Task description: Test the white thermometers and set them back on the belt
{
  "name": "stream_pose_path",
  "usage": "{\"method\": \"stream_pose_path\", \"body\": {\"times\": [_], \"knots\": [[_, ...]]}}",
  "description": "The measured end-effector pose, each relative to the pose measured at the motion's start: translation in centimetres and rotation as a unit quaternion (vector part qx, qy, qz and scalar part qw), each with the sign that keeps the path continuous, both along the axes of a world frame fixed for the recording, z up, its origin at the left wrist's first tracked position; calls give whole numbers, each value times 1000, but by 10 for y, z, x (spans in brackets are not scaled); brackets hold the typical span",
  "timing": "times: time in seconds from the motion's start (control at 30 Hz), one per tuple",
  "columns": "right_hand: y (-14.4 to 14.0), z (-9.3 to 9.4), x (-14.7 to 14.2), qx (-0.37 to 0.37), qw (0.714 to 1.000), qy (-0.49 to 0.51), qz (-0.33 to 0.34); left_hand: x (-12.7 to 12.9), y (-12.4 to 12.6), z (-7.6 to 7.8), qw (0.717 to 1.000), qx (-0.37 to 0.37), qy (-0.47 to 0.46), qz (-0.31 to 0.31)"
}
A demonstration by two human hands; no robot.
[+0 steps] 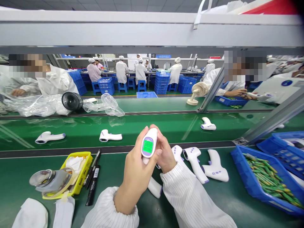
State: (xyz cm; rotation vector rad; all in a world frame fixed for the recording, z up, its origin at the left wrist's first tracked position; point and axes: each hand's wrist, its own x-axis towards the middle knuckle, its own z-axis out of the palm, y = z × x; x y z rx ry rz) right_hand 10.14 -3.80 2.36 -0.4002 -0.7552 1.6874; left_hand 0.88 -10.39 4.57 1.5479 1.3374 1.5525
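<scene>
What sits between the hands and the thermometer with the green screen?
Nothing visible: the left hand and right hand both already grip the lit thermometer directly, held up above the green bench.

A white plastic handheld thermometer with a violet-rimmed face point(149, 146) is held upright above the desk. Its small screen glows green, facing the camera.

glossy white plastic thermometer point(149, 146), shiny green belt point(166, 126)

white pinstriped sleeves point(190, 196), gathered elastic cuffs, bare hands.
</scene>
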Motion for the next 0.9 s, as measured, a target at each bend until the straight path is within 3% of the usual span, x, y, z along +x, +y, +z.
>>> {"method": "stream_pose_path", "body": {"times": [0.17, 0.3, 0.7, 0.9], "knots": [[-2, -2, 0, 18, 999, 9, 26, -1, -1, 2, 999, -39, -22, -4], [-1, -4, 1, 32, 998, 24, 37, -3, -3, 6, 997, -64, 40, -17], [1, -9, 2, 83, 995, 21, 59, -1, -4, 4, 996, -64, 61, 1], [0, -3, 0, 96, 995, 18, 33, 2, 0, -2, 993, 40, 79, 84]]}}
